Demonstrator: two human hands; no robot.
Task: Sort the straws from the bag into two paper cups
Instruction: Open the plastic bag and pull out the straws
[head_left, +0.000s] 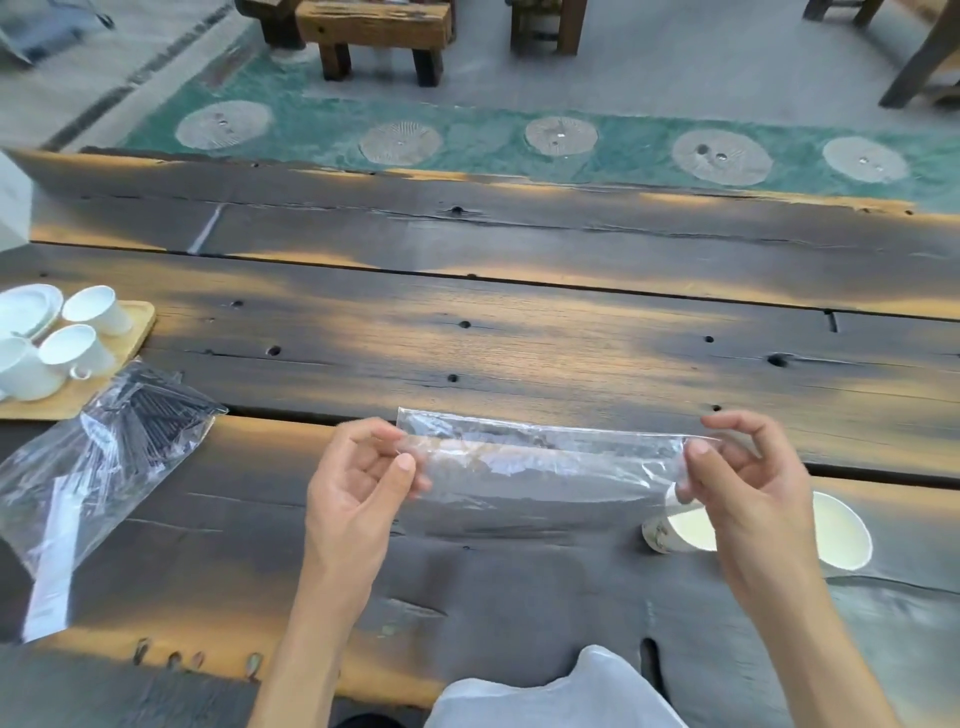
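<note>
Right now the black straws (150, 410) sit inside their clear bag (88, 467), lying on the wooden table (519, 343) well off to my left, apart from both hands. What I actually hold is a second, long clear bag (540, 457) that looks empty, stretched flat between my hands just above the table: my left hand (358, 478) pinches its left end between thumb and fingers, and my right hand (748, 478) pinches the right end the same way. Two paper cups (841, 525) stand close together under my right hand, partly hidden by it, with nothing in them that I can see. I judge this empty wrapper should be set aside away from the cups, so I can reach for the straw bag without tipping them. A wooden tray (130, 332) of white mugs (78, 351) sits beyond the straws.
</note>
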